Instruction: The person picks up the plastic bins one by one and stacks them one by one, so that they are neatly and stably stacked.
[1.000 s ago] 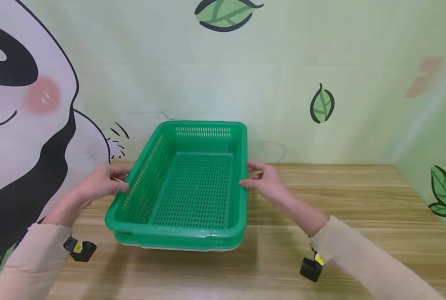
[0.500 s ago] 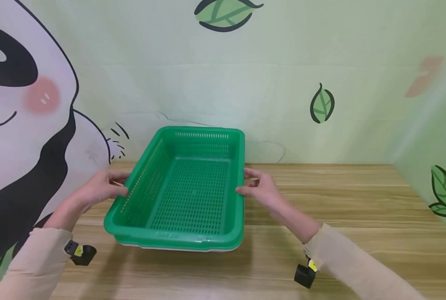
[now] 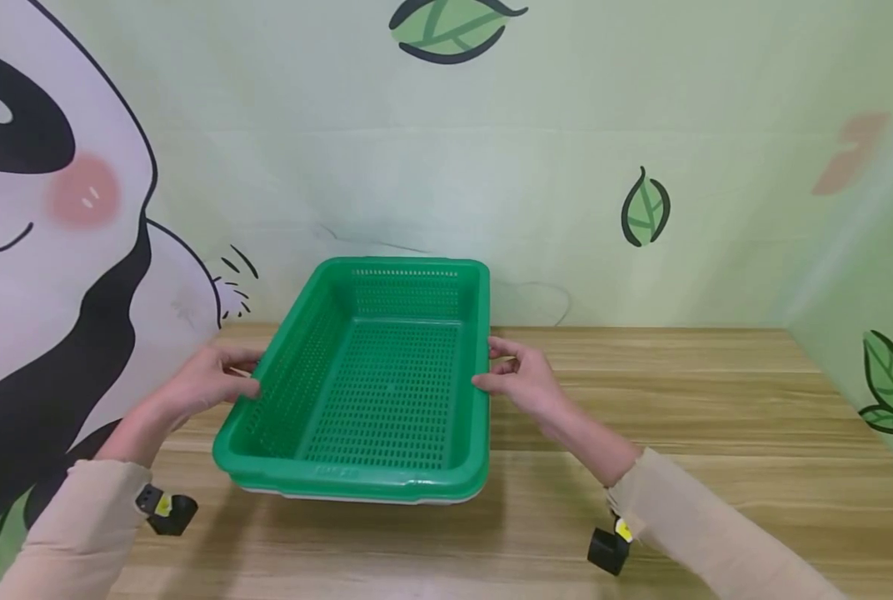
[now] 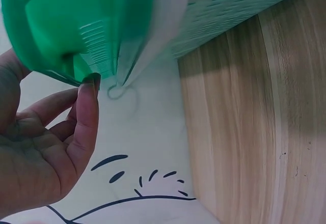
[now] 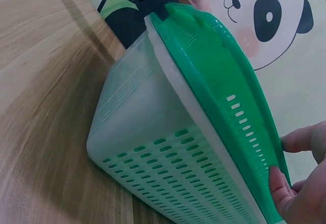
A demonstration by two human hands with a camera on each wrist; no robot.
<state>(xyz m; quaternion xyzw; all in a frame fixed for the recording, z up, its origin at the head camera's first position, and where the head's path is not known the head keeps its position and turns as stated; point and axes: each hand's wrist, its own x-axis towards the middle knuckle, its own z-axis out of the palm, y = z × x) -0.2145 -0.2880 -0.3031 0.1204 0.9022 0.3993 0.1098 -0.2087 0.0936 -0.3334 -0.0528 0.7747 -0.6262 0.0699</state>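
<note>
A green slotted plastic basket (image 3: 386, 387) sits nested inside a white basket of the same kind (image 5: 153, 147). In the head view only a thin strip of the white one shows under the near edge. My left hand (image 3: 207, 379) pinches the green rim along its left side, thumb above and fingers beneath. On the opposite side my right hand (image 3: 525, 379) holds the right rim between thumb and fingers. The right wrist view shows the green rim (image 5: 204, 76) standing proud of the white one. From the left wrist, my fingers (image 4: 86, 124) reach under the green rim.
The baskets are over a wooden table (image 3: 679, 467). Behind it hangs a pale green backdrop (image 3: 566, 167) with a panda and leaves printed on it. A small black camera (image 3: 172, 514) hangs at the left wrist, another black camera (image 3: 608, 550) at the right.
The green basket has sunk a little deeper into the white one, its far end coming down most. Both hands have lowered slightly with it, still holding the rim.
</note>
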